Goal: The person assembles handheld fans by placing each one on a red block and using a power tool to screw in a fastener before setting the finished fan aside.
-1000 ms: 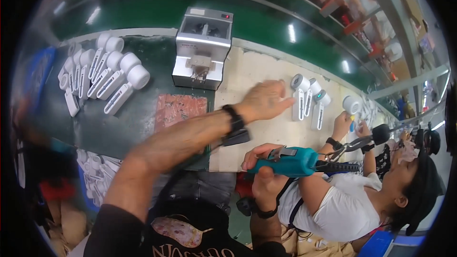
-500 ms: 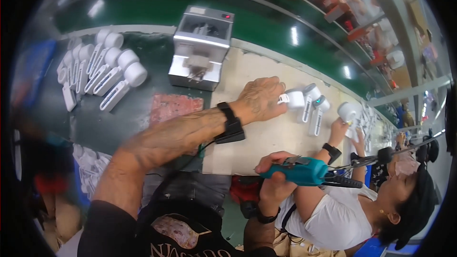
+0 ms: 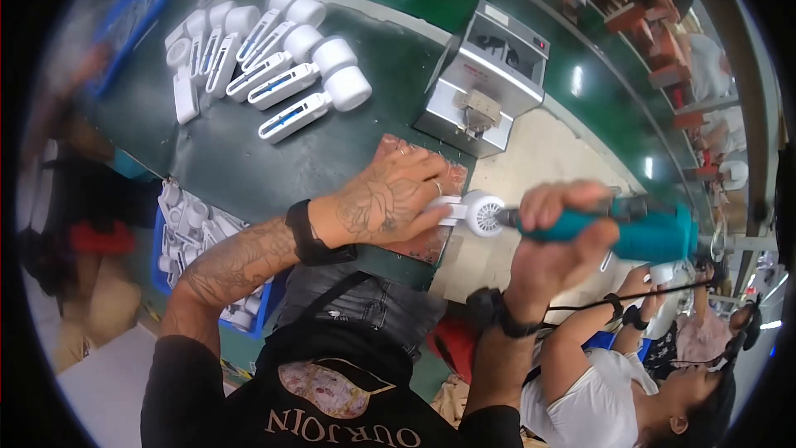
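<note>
— While your left hand [image 3: 385, 203] presses down on the white handheld fan [image 3: 474, 212], where exactly does that fan sit?

— It lies at the right edge of the reddish work mat [image 3: 414, 199], its round grilled head poking off the mat toward your right hand [image 3: 555, 236]. The handle is hidden under your left fingers, closed over it flat.

— And the right hand?

— You have it wrapped fully around the teal electric screwdriver [image 3: 630, 231], just right of the mat, with the tip pointing at the fan's head. I cannot tell whether the bit touches the casing.

— How would you expect the fan to handle?

— Light, I judge: a hollow plastic shell, stiff but thin, with a smooth casing that could skid on the mat if you relax. The grille looks like the fragile part, so keep your hold on the handle, where you have it, and keep pressure off the round head.

— What else is near the mat?

— A grey metal benchtop machine [image 3: 485, 75] stands just behind it. Well to the left of the mat, a row of finished white fans [image 3: 282, 75] lies on the green bench [image 3: 249, 166]. Below the mat's left side, a blue bin of white parts [image 3: 195, 249] sits at the bench edge. A co-worker in a white shirt [image 3: 597, 398] is off to the lower right.
</note>
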{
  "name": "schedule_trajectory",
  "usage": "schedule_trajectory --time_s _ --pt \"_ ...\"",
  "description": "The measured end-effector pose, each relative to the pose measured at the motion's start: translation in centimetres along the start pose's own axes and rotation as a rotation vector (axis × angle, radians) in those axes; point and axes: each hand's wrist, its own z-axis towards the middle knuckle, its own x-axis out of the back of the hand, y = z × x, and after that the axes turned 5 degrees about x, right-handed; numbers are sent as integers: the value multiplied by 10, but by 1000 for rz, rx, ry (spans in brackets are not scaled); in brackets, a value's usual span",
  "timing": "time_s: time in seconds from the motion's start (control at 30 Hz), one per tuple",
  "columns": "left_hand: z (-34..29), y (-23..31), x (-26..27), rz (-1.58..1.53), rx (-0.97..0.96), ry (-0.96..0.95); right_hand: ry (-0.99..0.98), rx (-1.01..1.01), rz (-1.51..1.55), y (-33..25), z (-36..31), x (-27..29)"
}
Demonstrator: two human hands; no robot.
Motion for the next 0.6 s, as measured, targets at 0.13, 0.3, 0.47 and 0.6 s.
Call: schedule_trajectory --time_s 0.13,0.3,0.47,0.6 --pt "-5 -3 0 -30 -141 118 8 24 -196 30 38 -30" --pt "-9 -8 -3 -57 -129 144 -6 0 -315 66 59 -44" --pt "-7 -6 -5 -61 -84 78 -6 36 -258 83 55 -40" --pt "-8 -8 -8 -50 -80 169 30 -90 -244 66 45 -45"
